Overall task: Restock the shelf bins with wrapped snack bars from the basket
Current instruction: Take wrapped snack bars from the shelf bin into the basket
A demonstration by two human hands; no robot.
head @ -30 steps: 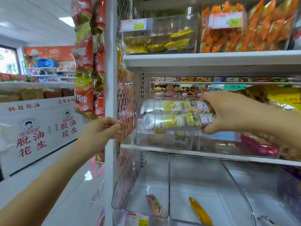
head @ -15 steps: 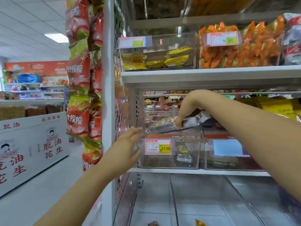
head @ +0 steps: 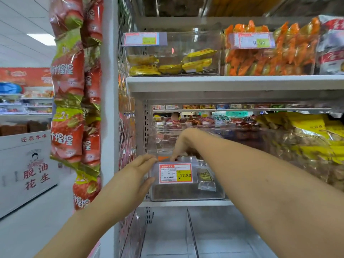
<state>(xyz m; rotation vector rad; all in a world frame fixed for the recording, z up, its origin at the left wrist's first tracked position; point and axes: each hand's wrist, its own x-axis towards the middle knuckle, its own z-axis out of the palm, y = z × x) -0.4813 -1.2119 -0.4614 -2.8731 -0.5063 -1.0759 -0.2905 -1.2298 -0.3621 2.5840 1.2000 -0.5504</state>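
Observation:
A clear plastic bin [head: 210, 192] with a red and yellow price tag [head: 175, 173] reading 17.80 stands at the left end of the middle shelf [head: 186, 203]. My left hand [head: 142, 172] grips its front left corner, fingers over the top rim and thumb on the front face. My right hand [head: 181, 145] reaches down into the bin from above, fingertips at the front rim and partly hidden there. A clear-wrapped snack bar [head: 205, 178] leans against the bin's front wall. The basket is out of view.
Strips of red and green snack bags [head: 68, 108] hang on the white shelf post [head: 109, 108] at left. Bins of yellow packets [head: 171, 67] and orange packets [head: 270, 58] sit on the upper shelf. Yellow bags [head: 316, 131] crowd the right. Clear bins [head: 188, 235] lie below.
My right hand lowered a stack of wrapped bars into the bin and now sits at its front rim. My left hand came in from the left and took the bin's corner.

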